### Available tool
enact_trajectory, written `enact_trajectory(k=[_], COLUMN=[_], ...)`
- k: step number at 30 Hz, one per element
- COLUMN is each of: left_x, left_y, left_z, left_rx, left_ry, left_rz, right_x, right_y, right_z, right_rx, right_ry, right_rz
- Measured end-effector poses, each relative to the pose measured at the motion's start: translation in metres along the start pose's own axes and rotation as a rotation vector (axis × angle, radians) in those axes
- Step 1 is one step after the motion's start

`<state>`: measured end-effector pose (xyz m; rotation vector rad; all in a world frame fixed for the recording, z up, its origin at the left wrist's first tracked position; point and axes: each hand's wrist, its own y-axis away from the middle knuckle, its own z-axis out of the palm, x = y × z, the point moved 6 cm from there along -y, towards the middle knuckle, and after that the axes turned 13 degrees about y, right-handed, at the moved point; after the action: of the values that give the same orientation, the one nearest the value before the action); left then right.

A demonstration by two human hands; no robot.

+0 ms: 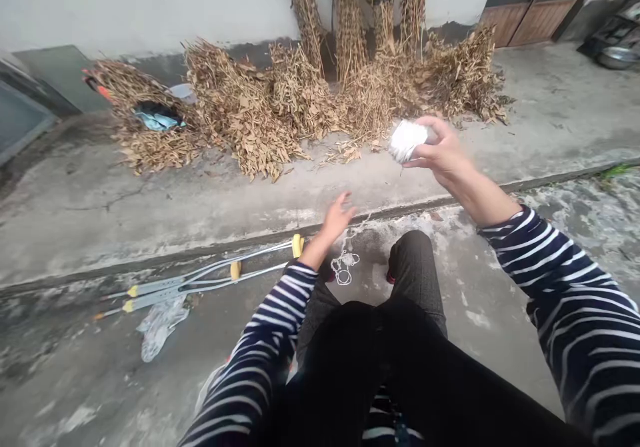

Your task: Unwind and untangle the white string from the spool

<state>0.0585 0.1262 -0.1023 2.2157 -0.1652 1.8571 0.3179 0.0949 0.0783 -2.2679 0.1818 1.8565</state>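
1. our right hand [440, 150] fingers clasp a white string ball [406, 139], held up in the air.
2. our left hand [336, 217] fingers are spread, empty, above loose white string [344, 264] on the concrete floor [100, 194].
3. crutches [200, 280] lie to the left.

Single head-worn view, angled forward and down over the lap [380, 360] toward concrete ground [150, 187].

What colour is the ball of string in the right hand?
White. The ball of string held in the right hand shows in the head view.
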Motion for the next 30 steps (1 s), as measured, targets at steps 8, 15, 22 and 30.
enact_trajectory(k=[8,15,22,30], left_x=[0.079,0.067,0.029,0.108], left_y=[-0.028,-0.014,0.029,0.055], left_z=[0.113,0.104,0.078,0.026], left_rx=[-0.05,-0.178,-0.327,-0.606], left_ry=[0.782,0.642,0.426,-0.013], left_rz=[0.067,-0.056,-0.238,0.025], right_x=[0.039,0.053,0.058,0.084], right_y=[-0.012,-0.014,-0.032,-0.015], right_z=[0.034,0.023,-0.01,-0.007], right_rx=[-0.116,-0.232,-0.109,-0.1], right_ry=[-0.096,-0.084,0.207,0.647], right_rz=[0.143,0.152,-0.174,-0.369])
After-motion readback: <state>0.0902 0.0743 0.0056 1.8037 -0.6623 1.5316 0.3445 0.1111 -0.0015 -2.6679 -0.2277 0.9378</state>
